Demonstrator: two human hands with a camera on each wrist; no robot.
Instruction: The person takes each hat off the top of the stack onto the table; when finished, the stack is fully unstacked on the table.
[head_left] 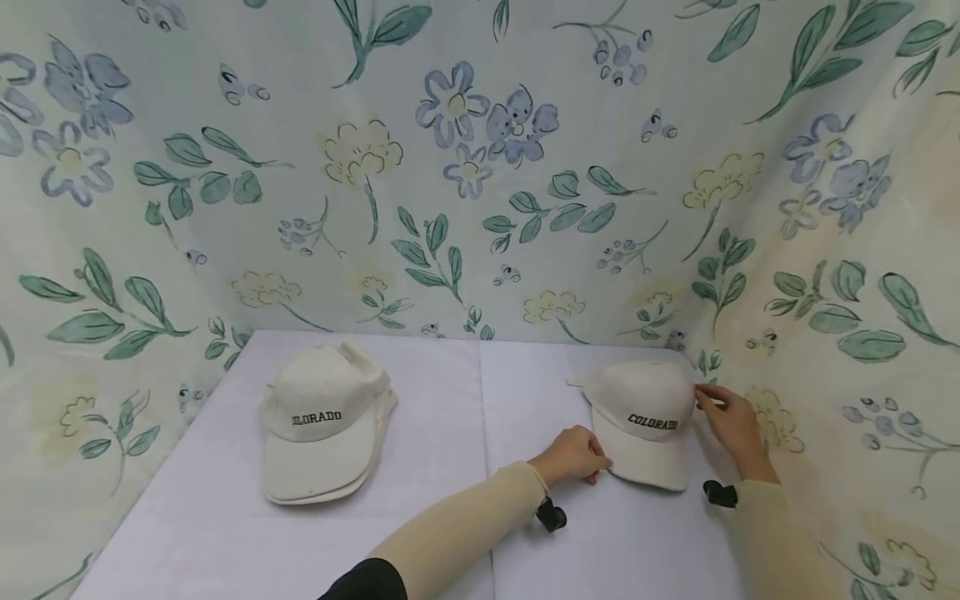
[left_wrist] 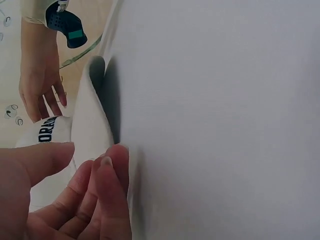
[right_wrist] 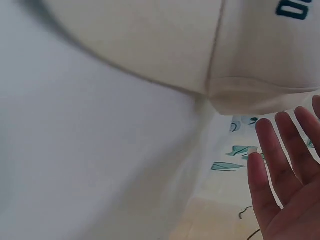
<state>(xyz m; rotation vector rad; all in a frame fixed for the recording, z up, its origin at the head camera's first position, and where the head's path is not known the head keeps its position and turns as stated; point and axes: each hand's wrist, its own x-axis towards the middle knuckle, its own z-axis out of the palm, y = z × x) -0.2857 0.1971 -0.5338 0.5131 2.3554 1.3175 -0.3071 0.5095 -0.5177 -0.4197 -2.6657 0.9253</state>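
A cream baseball cap [head_left: 637, 408] with dark COLORADO lettering lies on the right half of the white table, brim toward me. My left hand [head_left: 572, 454] is at the left front corner of its brim. In the left wrist view, that hand's fingers [left_wrist: 112, 190] are loosely bent right at the brim [left_wrist: 92, 112], with the thumb apart from them. At the crown's right side is my right hand [head_left: 731, 421]. The right wrist view shows its fingers [right_wrist: 287, 142] extended and spread just beside the cap's lower edge [right_wrist: 255, 102].
On the left half of the table [head_left: 442, 417], similar cream caps [head_left: 322, 425] sit stacked, their brims overlapping. Floral curtains [head_left: 465, 217] hang behind the table and along both sides, the right one close to my right arm. A crease runs down the table's middle.
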